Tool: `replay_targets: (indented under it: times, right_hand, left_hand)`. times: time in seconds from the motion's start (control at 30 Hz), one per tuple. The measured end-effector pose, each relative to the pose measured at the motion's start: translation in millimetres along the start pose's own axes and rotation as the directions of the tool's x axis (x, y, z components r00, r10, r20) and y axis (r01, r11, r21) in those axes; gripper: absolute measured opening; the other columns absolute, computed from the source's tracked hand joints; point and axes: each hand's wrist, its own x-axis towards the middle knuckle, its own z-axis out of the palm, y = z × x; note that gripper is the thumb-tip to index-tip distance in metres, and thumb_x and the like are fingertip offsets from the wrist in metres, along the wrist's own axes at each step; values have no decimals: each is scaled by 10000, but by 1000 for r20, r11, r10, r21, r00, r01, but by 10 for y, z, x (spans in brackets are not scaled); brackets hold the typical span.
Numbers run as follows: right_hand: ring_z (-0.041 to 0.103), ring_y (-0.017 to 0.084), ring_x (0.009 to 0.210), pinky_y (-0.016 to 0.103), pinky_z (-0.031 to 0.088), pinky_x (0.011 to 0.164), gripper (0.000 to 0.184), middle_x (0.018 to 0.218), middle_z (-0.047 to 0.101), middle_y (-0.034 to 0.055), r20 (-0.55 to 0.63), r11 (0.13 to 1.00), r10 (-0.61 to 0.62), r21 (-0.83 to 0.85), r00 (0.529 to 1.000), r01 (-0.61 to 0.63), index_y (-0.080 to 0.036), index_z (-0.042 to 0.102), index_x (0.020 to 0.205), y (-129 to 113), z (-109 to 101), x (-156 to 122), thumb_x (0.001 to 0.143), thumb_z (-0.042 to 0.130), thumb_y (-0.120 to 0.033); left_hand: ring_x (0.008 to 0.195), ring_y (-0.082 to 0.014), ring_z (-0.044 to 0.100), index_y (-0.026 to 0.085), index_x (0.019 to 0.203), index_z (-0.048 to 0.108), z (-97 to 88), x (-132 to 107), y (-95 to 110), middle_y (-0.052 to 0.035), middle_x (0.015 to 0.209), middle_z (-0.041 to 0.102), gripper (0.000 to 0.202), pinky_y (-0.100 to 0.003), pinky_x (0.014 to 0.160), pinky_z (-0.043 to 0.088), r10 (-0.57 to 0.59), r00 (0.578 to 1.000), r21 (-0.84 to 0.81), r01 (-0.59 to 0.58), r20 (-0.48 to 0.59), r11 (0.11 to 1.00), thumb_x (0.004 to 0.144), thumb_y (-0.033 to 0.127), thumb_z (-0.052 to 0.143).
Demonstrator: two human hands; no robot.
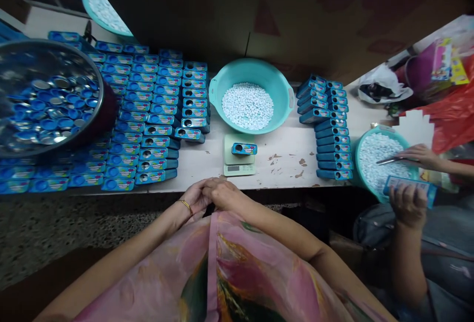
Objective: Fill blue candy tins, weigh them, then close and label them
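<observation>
My left hand [195, 197] and my right hand [222, 193] are clasped together at the table's front edge, fingers folded, with no object showing in them. Just beyond them, a pale green kitchen scale [239, 168] carries a blue candy box [244, 149] with a dark round hole. Behind the scale stands a turquoise basin [252, 71], partly filled with small white candies [247, 106]. The underside of my fingers is hidden.
Rows of blue boxes [163, 109] cover the left, beside a metal bowl [100, 109] of blue lids. More boxes [333, 146] stand at right. There, a co-worker's hands [409, 206] hold a box and a metal tool over another candy basin [359, 156]. Cardboard [296, 16] rises behind.
</observation>
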Motion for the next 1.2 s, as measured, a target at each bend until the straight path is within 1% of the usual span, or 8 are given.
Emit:
replay_targets:
  times: [0.1, 0.23, 0.37, 0.5, 0.67, 0.9, 1.07, 1.2]
  right_hand:
    - [514, 133, 813, 231, 412, 731, 115, 865, 580, 35, -131, 1000, 23, -1, 991, -23, -172, 589, 863, 121, -182, -93, 776, 517, -196]
    - [511, 136, 872, 235, 411, 776, 200, 899, 574, 61, -401, 968, 215, -32, 890, -248, -158, 595, 890, 399, -552, -144, 848, 400, -156]
    - [508, 157, 904, 267, 420, 804, 196, 957, 568, 58, -423, 936, 238, -140, 875, -322, -185, 596, 940, 662, -764, -115, 846, 424, -193]
    - [480, 172, 992, 292, 416, 844, 246, 1079, 535, 74, -459, 919, 239, -177, 856, -351, -192, 570, 1022, 587, -636, -179, 851, 394, -170]
    - [490, 175, 926, 295, 433, 807, 233, 1023, 547, 94, -143, 969, 53, -232, 988, -85, -164, 546, 1033, 122, -193, -147, 822, 457, -209]
    - [488, 193, 911, 311, 412, 815, 342, 978, 570, 76, 23, 982, -78, -173, 997, 81, -165, 550, 1002, 108, 40, -124, 758, 547, -404]
    - [515, 136, 889, 251, 407, 799, 203, 930, 595, 48, -198, 999, 2, 49, 980, 7, -181, 567, 989, 272, -148, -245, 836, 437, -211]
    - [517, 146, 897, 255, 400, 817, 205, 918, 592, 62, -431, 981, 193, 69, 881, -181, -168, 583, 973, 482, -534, -246, 834, 434, -193]
  left_hand:
    - [601, -133, 608, 76, 723, 601, 28, 5, 30, -75, 641, 627, 179, -228, 602, 514, 37, 999, -16, -37, 10, 999, 782, 88, 432]
    - [689, -177, 628, 26, 813, 621, 29, 28, 93, -158, 772, 653, 180, -251, 646, 522, 69, 997, 22, -70, 46, 997, 780, 141, 486]
    - [704, -188, 631, 29, 824, 629, 17, 13, 126, -159, 790, 658, 179, -248, 631, 524, 135, 989, 28, -136, 60, 990, 769, 148, 508]
    - [771, -203, 629, 24, 859, 617, 61, -45, 99, -176, 847, 652, 196, -276, 691, 516, 129, 988, -7, -129, 86, 992, 780, 147, 487]
    - [649, -152, 620, 80, 783, 588, 98, -81, 36, -87, 716, 647, 193, -287, 681, 510, 98, 985, -142, -77, 144, 987, 818, 218, 457]
    - [665, -141, 611, 70, 857, 582, -10, -66, -37, -90, 753, 641, 225, -277, 689, 501, 34, 977, -114, -10, 209, 993, 837, 229, 424]
    - [726, -161, 620, 63, 838, 594, 75, -26, 0, -104, 783, 651, 181, -306, 769, 489, 53, 982, -74, -41, 179, 996, 809, 191, 470]
    - [910, -245, 598, 28, 896, 604, 189, 8, 106, -183, 936, 640, 232, -339, 823, 471, 85, 986, -6, -85, 141, 996, 791, 202, 491]
